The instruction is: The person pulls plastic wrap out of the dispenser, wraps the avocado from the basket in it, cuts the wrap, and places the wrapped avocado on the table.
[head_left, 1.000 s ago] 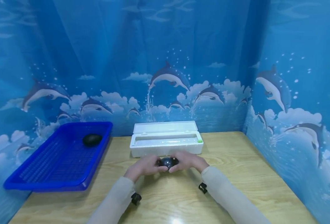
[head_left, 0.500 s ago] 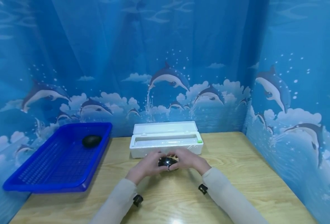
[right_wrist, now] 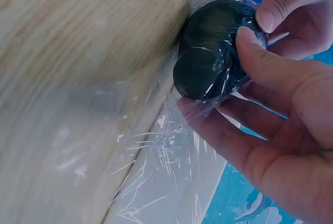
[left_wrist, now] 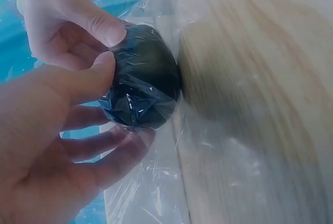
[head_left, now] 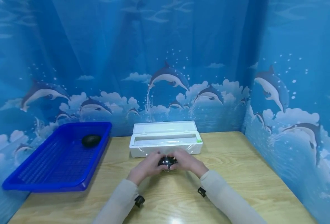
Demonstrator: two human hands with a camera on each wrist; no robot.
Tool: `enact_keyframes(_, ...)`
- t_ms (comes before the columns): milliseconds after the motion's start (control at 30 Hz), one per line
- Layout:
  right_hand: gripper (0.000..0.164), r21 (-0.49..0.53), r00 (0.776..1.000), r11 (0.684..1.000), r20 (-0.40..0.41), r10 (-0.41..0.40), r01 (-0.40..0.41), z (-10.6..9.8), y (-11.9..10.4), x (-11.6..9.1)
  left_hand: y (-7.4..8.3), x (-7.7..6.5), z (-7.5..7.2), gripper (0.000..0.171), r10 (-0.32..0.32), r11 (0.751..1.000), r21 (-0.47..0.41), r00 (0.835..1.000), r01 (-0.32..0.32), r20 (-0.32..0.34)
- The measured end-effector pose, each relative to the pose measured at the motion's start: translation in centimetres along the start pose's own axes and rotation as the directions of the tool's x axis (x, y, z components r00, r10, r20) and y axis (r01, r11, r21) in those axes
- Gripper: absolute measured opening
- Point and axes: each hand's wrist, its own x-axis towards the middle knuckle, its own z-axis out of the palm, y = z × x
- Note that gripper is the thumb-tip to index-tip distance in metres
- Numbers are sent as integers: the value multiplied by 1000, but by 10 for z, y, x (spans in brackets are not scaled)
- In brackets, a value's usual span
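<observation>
Both hands hold a dark green avocado (head_left: 167,161) low over the table, just in front of a white cling film box. Clear cling film (left_wrist: 151,91) is wrapped over the avocado, creased and shiny, and stretches out across the table. My left hand (head_left: 147,167) grips it from the left, thumb on the near side and fingers around the far side. From the right, my right hand (head_left: 186,161) grips it the same way. In the right wrist view the two thumbs press close together on the film-covered avocado (right_wrist: 213,52).
The long white cling film box (head_left: 166,151) stands behind the hands, lid raised, a green slider at its right end. At left is a blue plastic basket (head_left: 83,180) with another dark avocado (head_left: 91,141) inside. Dolphin-print curtains (head_left: 165,46) enclose the wooden table (head_left: 238,161).
The hands have drawn slightly closer together around the avocado, and their fingers and thumbs have shifted on the film. Box and basket stay in place.
</observation>
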Motion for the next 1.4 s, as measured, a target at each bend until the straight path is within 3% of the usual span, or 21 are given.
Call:
enact_keyframes(300,60,69,1000,997,9,18,-19,-2,-1,-10,-4,-7,-2,54,22,1000,-22,1000,-22,5)
enact_keyframes(633,69,67,1000,998,-4,19,-19,-6,-6,-18,-3,-10,-5,54,70,998,-6,997,-70,-36)
enact_keyframes(1067,54,71,998,996,-5,59,-59,3,-5,-17,2,-9,-2,44,0,999,-45,1000,-1,-13)
enact_keyframes(1400,50,86,998,995,-24,51,-49,3,-6,-18,-2,-9,-1,52,-51,994,-96,999,51,-1)
